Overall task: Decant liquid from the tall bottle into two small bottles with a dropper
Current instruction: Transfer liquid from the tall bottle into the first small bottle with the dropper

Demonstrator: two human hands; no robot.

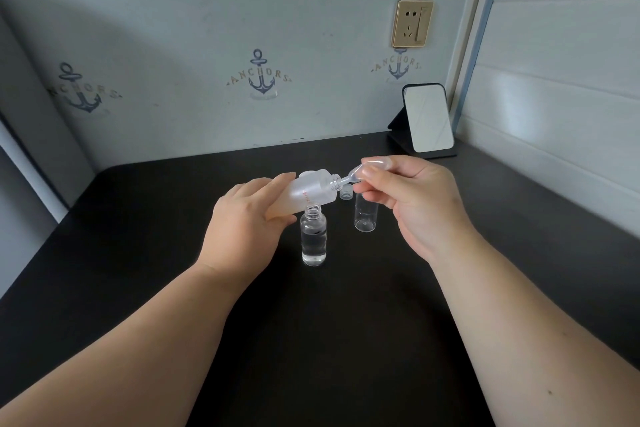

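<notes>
Two hands meet above the middle of the desk (346, 340), each holding something. The left hand (242, 222) is wrapped around the lower body of the tall bottle (311, 189), which is lifted off the desk and tipped well over, its long axis running from the palm up and toward the right edge, so that the open neck faces the other hand. The right hand (415, 201) pinches the bulb of the dropper (360, 174) between thumb and fingertips, and the dropper's thin stem lies nearly in line with the bottle's axis, its tip at or just inside the neck; how far in it reaches cannot be told. Directly under the tilted bottle, nearer the left hand, stands the filled small bottle (313, 239), uncapped and holding clear liquid up to its shoulder. The empty small bottle (366, 213) stands upright just below the right hand, partly hidden by its fingers, with a small ribbed cap (345, 192) on the desk beside it. By my reading, the next load belongs in that empty bottle, so the dropper has only a short drop down and toward the right edge, on the side of the hand that carries it.
</notes>
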